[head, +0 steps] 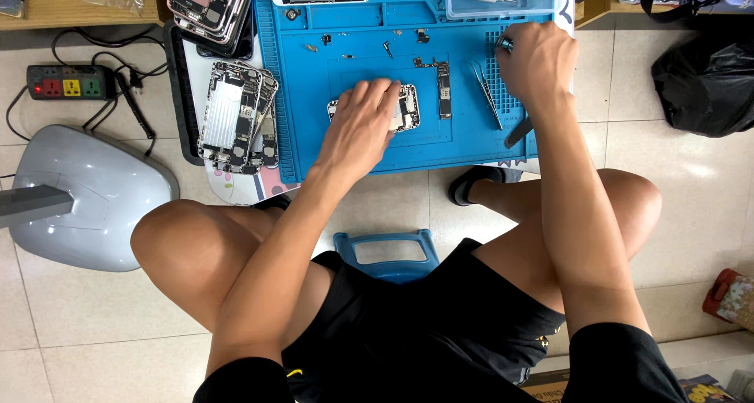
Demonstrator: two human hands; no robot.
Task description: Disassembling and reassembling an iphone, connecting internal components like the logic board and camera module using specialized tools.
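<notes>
Phone shell [406, 111] flat under left hand [363, 119], right hand [534, 57] fisted on small metal part [504, 43]

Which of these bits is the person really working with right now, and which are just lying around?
In use:
- opened phone shell under the left hand
- small metal part in the right hand
- blue work mat

Lying about:
- tweezers
- loose circuit board
- stack of phone shells
- power strip
- grey lamp base
- black bag

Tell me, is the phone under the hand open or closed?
Open. The silver phone shell under the left hand lies on the blue rubber mat with no screen, its inner parts showing.
</notes>
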